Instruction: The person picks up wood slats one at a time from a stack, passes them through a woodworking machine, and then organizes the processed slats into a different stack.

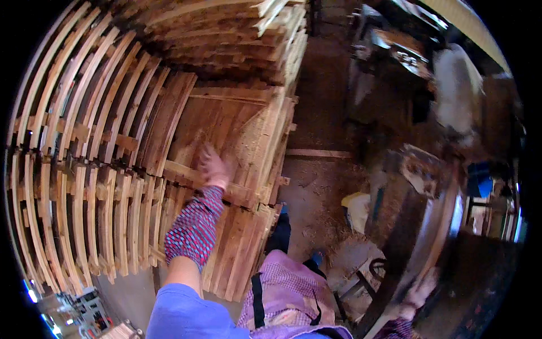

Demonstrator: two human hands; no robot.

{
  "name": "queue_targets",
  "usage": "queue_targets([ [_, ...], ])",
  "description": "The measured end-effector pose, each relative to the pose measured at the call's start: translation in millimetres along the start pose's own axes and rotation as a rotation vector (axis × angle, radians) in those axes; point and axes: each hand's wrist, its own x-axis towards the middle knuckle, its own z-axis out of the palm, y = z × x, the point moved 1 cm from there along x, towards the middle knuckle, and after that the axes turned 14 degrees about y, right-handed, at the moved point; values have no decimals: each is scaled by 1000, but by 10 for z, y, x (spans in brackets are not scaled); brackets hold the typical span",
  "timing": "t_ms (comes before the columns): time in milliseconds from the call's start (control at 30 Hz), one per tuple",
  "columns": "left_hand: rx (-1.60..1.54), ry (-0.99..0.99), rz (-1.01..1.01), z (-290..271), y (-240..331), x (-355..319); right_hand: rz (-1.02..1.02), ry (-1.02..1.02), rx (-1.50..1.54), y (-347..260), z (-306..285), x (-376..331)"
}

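Note:
My left hand [213, 168], in a checked sleeve cover, reaches out over a stack of wooden panels [220, 121]. Its fingers look stretched out and hold nothing that I can see. Motion blur hides whether the palm touches the wood. My right hand [419, 292] is at the lower right, beside a long narrow edge [432, 251] that runs lengthwise there. This could be a wooden strip or part of a machine. Blur and dim light hide the right fingers' grip.
Rows of wooden slats [84, 85] stand side by side at the left. More stacked boards [214, 39] rise at the far side. A dark machine [418, 85] fills the right. Wood shavings lie on the floor [316, 192], near a pale yellow-edged object [357, 210].

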Motion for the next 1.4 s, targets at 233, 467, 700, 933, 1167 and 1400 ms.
queue_targets([
  [233, 636, 160, 53, 731, -1447, 1674, 148, -8, 556, 477, 872, 1107],
  [467, 663, 277, 237, 975, -2117, 2041, 252, 19, 380, -704, 836, 1748],
  [700, -1327, -704, -625, 94, -954, 401, 452, -317, 1087, -2324, 384, 808],
  [933, -1783, -1157, -590, -1873, 1475, -2263, 223, -708, 1081, -2886, -566, 326],
  [1167, -1859, -1531, -547, -2412, 2348, -3834, 254, -190, 662, -1051, -1084, -769],
  [1400, -1684, -1699, -298, -2506, 2334, -4070, 210, 8, 39, -114, -955, -1331],
])
